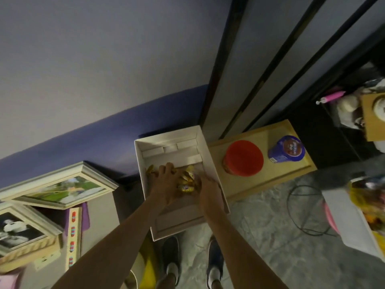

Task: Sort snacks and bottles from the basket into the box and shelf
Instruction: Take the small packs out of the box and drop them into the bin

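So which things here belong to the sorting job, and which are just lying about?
Belonging to the job:
- white cardboard box
- yellow-wrapped snacks under the left hand and right hand
- red-lidded jar and blue-lidded jar on the wooden shelf board

Lying about:
- framed pictures
- black cable

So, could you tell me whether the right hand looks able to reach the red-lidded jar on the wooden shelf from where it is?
Probably yes. The right hand is at the box's right wall, and the red-lidded jar stands just beyond it on the wooden shelf, with nothing visible between them.
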A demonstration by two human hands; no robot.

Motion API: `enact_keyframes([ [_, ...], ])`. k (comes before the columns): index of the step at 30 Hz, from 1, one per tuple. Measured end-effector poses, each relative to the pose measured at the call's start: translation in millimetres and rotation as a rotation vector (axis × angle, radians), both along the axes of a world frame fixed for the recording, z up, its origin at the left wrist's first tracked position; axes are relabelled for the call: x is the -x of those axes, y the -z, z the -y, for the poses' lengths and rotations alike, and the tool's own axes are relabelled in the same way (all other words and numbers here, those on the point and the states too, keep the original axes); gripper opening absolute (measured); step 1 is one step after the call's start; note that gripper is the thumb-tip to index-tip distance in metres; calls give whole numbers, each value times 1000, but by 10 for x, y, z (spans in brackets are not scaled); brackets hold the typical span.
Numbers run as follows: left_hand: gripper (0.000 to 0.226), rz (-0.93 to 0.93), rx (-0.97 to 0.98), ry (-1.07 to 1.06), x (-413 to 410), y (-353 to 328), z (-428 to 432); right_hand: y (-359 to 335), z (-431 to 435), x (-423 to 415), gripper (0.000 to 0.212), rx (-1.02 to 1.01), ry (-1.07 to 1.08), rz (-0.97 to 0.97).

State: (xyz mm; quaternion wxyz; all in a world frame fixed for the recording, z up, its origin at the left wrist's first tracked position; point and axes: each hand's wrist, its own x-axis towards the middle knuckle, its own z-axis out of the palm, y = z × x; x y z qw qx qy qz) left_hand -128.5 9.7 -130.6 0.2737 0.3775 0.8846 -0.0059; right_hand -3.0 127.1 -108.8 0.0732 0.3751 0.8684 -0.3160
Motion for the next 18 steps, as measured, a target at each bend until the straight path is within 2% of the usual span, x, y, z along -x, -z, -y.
enact_keyframes([
  [2, 93, -6, -18, -33, 16, 33, -18, 9, 9, 11, 6, 15, 58, -36],
  [3, 90, -2, -26, -49, 20, 39, -17, -11, 17, 8, 5, 15, 66, -48],
  [12, 65, 163, -248, -200, 77, -353, 44, -314, -1, -71, 21, -21, 122, -184],
  [18, 73, 122, -403, -278, 95, -985, 227, -923, -120, -138, 20, -71, 142, -270],
])
